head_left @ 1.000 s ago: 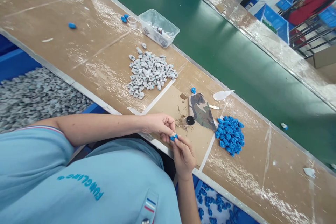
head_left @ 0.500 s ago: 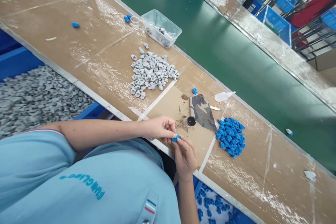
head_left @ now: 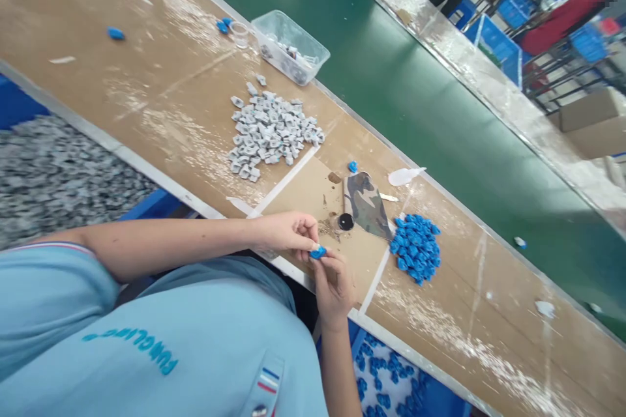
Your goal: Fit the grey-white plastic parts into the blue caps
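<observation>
A small blue piece (head_left: 317, 252) is pinched between the fingertips of my two hands above the table's near edge. My left hand (head_left: 288, 232) comes in from the left, thumb and fingers closed on the piece. From below, my right hand (head_left: 334, 283) grips its other side. Just beyond my hands stands a small round pot of dark liquid (head_left: 345, 221), beside a camouflage-patterned pad (head_left: 366, 205). A heap of grey-white pieces (head_left: 274, 127) lies farther off to the left, and a heap of blue pieces (head_left: 415, 247) to the right.
A clear plastic tub (head_left: 292, 45) holds small parts at the table's far edge. Beyond runs a green belt (head_left: 391, 78). Bins of grey pieces (head_left: 68, 176) and blue pieces (head_left: 386, 378) sit below the near edge. A person's red sleeve (head_left: 562, 23) shows at upper right.
The table and heaps have shifted slightly left in view as the camera moved. Both hands still hold the blue piece, which now appears turned a little between the fingertips.
</observation>
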Demonstrator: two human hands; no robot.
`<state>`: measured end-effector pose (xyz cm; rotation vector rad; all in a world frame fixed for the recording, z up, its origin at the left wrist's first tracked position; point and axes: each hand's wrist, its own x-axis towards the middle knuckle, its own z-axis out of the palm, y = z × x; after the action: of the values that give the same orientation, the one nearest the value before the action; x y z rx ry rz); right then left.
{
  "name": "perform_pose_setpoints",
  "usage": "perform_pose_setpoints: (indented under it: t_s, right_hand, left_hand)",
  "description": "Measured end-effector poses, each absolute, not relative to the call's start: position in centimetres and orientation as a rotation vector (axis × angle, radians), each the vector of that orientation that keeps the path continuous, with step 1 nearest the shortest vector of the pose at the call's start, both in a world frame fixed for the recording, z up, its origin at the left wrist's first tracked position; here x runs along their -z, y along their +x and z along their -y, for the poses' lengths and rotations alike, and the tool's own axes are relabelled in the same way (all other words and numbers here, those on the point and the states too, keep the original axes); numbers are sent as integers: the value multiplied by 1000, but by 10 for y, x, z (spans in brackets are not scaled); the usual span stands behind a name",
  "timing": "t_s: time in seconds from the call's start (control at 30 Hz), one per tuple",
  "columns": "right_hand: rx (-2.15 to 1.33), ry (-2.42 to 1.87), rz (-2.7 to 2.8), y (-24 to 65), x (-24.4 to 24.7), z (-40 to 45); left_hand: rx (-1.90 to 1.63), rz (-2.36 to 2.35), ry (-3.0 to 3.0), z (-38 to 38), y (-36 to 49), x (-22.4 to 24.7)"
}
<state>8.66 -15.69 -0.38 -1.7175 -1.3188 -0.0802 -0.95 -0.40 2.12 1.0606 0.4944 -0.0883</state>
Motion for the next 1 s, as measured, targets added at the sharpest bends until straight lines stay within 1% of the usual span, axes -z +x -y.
perform_pose_setpoints:
  t_s: [0.17,0.33,0.43,0.57,0.67,0.83,1.0]
  right_hand:
    - [89,-1823,1315,102,-3,163]
    - [337,-2085,957,157,-4,201]
    - [393,-2201,888,182,3,212]
    - [517,-2166,963,187,11,205]
    - [575,-2134,886,184,13,198]
    - [623,-2060,679,188,20,195]
    - [577,-2054,570,192,24,197]
  left_hand:
    - [30,-465,1234,-13,-6,-37]
    - [-216,-573,1469,-60,21,-45]
    - [-321,-678,1593,-97,54,-47]
    - [-371,-932,1823,-144,112,-51]
    - [-409,-1040,1903,-171,158,-55]
    - [-428,-1101,1925,-200,220,-46]
    - [-424,-1045,1945,-208,242,-36]
